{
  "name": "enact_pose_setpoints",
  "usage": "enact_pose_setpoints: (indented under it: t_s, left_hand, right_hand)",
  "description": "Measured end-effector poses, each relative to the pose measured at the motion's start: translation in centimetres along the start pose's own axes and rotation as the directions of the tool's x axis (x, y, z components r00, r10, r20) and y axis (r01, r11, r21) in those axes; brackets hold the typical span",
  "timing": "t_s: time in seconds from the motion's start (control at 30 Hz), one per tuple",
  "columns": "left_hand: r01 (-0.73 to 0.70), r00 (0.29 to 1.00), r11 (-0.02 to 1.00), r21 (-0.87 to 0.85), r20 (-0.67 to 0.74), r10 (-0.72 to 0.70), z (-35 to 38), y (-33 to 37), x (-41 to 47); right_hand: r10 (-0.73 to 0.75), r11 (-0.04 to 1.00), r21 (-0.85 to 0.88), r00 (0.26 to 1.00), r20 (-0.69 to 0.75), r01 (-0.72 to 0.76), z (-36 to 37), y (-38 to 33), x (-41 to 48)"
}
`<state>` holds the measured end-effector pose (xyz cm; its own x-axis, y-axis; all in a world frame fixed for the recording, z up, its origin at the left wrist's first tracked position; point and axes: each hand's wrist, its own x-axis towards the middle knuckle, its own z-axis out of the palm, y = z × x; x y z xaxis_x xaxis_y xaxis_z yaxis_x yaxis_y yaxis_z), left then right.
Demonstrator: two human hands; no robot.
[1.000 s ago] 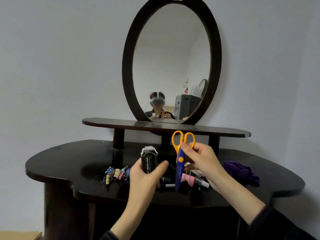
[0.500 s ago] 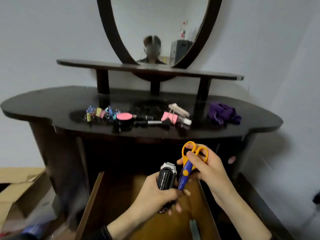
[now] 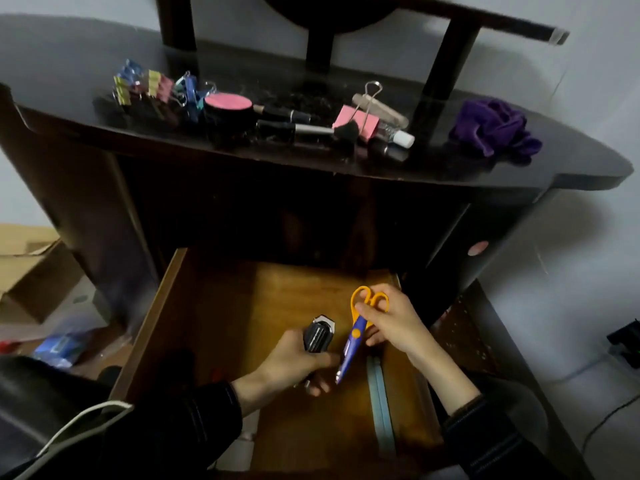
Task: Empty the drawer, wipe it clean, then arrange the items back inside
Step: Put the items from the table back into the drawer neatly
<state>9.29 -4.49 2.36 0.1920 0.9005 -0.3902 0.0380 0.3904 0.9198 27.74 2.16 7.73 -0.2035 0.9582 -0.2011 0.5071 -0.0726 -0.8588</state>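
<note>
The wooden drawer (image 3: 221,306) stands pulled out below the dark dressing table (image 3: 571,168). Over it, my left hand (image 3: 294,362) grips a black stapler-like tool (image 3: 317,336) with a silver tip. My right hand (image 3: 394,323) holds orange-handled scissors (image 3: 360,327) with a blue blade cover, tip pointing down toward my left hand. A pale blue strip (image 3: 381,410) lies along the drawer's right side. On the tabletop lie coloured binder clips (image 3: 156,88), a pink-topped round compact (image 3: 227,105), a makeup brush (image 3: 311,129), a large pink clip (image 3: 356,121) and a small bottle (image 3: 394,135).
A purple cloth (image 3: 491,131) is bunched at the right of the tabletop. A cardboard box (image 3: 31,271) and a blue packet (image 3: 59,344) sit on the floor at the left. A cable (image 3: 609,420) runs over the floor at the right.
Both hands came down from tabletop height into the open drawer, still carrying the black tool and the scissors. My view tilted down from the mirror to the drawer.
</note>
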Motion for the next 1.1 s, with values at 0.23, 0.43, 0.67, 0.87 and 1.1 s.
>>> enact_pose_setpoints:
  t_s: [0.23,0.43,0.67,0.87,1.1]
  left_hand:
    - [0.059,0.993,0.997,0.050,-0.106,-0.053,-1.6,-0.5,2.5]
    - [0.037,0.995,0.998,0.043,-0.092,-0.033,-0.9,-1.1,2.7]
    - [0.039,0.995,0.997,0.059,-0.097,-0.034,-0.9,-1.3,2.7]
    - [0.037,0.993,0.997,0.064,-0.110,-0.030,-1.0,-1.3,2.8]
    - [0.029,0.994,0.998,0.053,-0.107,-0.023,-1.0,-1.3,2.7]
  right_hand:
    - [0.150,0.906,-0.422,0.960,0.236,-0.038,2.4,0.6,4.0]
    - [0.355,0.777,-0.620,0.891,0.282,-0.114,3.2,1.6,6.2]
    - [0.310,0.265,-0.927,0.887,0.342,0.265,3.2,1.5,7.6]
    - [0.304,0.006,-0.905,0.861,0.407,0.425,3.4,2.0,8.3]
    - [0.256,0.073,-0.877,0.841,0.477,0.475,2.5,2.5,9.3]
